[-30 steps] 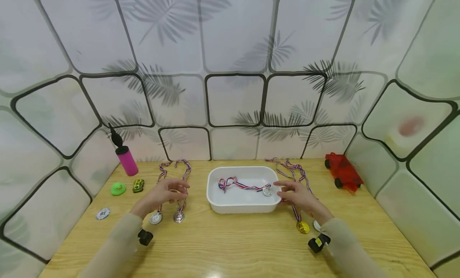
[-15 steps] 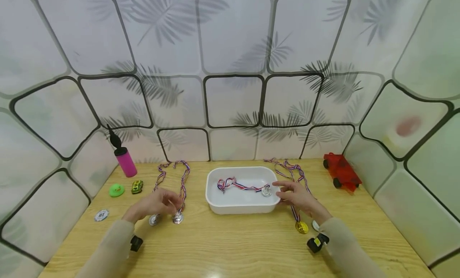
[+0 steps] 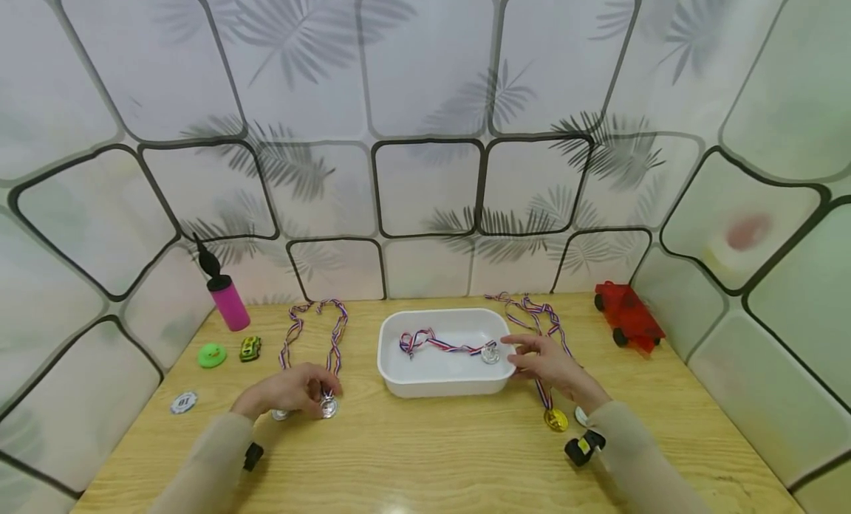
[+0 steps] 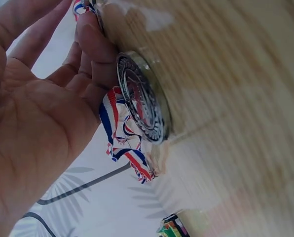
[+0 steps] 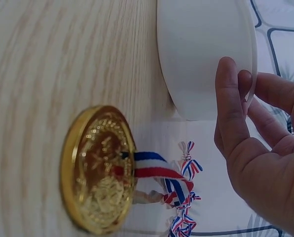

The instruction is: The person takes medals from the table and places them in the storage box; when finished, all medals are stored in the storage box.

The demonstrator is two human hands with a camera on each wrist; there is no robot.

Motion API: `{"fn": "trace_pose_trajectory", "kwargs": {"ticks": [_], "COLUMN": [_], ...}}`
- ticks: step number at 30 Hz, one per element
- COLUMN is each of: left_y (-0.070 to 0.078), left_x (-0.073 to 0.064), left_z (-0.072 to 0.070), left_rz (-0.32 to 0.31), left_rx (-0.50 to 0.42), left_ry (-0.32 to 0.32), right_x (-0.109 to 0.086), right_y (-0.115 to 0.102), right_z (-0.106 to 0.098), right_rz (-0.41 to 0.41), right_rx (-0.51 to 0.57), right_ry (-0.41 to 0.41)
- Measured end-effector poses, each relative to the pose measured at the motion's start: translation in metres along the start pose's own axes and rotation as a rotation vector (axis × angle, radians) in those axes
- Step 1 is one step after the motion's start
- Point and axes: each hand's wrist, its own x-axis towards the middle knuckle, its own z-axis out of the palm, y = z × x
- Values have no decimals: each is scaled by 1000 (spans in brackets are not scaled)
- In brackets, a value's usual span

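Note:
My left hand is at the right one of two silver medals on the table's left side. Its thumb and fingers pinch at this medal, partly covering it. The other silver medal lies beside the fingers, its striped ribbon trailing backward. My right hand grips the right rim of a white plastic tray, with fingers on both sides of the edge. Inside the tray lies another silver medal with a red, white and blue ribbon.
A gold medal and a partly hidden silver one lie by the right forearm. A red toy car stands back right. At left are a pink pump, green duck, small toy car and chip.
My left hand has come down and toward me, from above the ribbons to the right silver medal, and its fingers have closed in. The right hand stays on the tray rim.

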Motion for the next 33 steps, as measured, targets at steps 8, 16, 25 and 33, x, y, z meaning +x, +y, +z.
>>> {"fn": "trace_pose_trajectory", "kwargs": {"ticks": [8, 16, 25, 33], "left_y": [1, 2, 6, 15], "left_x": [4, 6, 8, 17], "left_z": [2, 4, -2, -13], "left_rz": [6, 22, 71, 16], "left_rx": [51, 60, 65, -132], "left_ry": [-5, 37, 142, 280], "right_x": [-1, -2, -3, -1], "right_y": [0, 1, 2, 3], "right_z": [-1, 0, 2, 0], "right_rz": [-7, -11, -8, -20], "right_rx": [-6, -13, -4, -28], "right_ry": [-12, -14, -17, -13]}}
